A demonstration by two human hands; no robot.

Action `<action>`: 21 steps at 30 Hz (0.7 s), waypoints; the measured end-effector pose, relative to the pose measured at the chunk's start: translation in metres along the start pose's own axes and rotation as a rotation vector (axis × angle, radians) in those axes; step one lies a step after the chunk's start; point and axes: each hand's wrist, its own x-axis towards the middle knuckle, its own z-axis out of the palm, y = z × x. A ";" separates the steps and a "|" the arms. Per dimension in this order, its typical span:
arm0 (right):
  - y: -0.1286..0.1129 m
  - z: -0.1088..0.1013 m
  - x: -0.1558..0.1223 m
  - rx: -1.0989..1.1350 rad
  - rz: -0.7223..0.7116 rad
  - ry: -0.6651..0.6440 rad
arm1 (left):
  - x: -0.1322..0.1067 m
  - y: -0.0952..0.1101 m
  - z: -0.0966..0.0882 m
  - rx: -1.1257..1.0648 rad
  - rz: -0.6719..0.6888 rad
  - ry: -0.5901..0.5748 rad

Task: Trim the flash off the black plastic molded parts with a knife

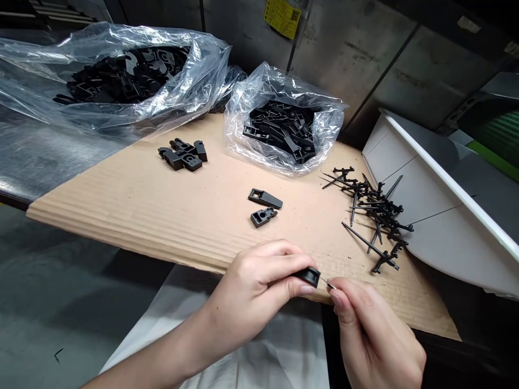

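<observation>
Over the near edge of the cardboard, my left hand [263, 281] pinches a small black plastic part [308, 276] between thumb and fingers. My right hand [375, 329] is closed on a thin pointed piece [329, 284], mostly hidden by the fingertips. Its fine tip reaches to the right end of the black part; whether it touches is too small to tell. Just beyond my left hand lie a long black plastic clip [265, 198] and a shorter black plastic block [263, 216], close together.
Cardboard [133, 200] covers the worktop. A large clear bag [194, 75] and a smaller bag [239, 129] hold black parts. Several black blocks [188, 156] lie at left, branched black plastic sprues [381, 216] at right beside a white tray [438, 178]. A metal wall stands behind.
</observation>
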 end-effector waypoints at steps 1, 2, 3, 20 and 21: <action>0.001 0.000 0.000 -0.008 -0.026 -0.007 | 0.000 -0.001 0.000 0.005 0.006 -0.004; 0.003 0.000 0.000 -0.015 -0.040 -0.008 | -0.001 -0.001 -0.001 0.009 0.018 -0.011; 0.003 -0.001 0.001 -0.016 -0.037 -0.009 | -0.001 -0.002 -0.001 0.014 0.030 -0.019; -0.001 -0.010 0.005 0.139 0.095 -0.214 | -0.001 -0.006 -0.002 0.042 0.161 -0.029; -0.001 -0.010 0.005 0.130 0.083 -0.211 | -0.002 -0.006 -0.002 0.045 0.165 -0.027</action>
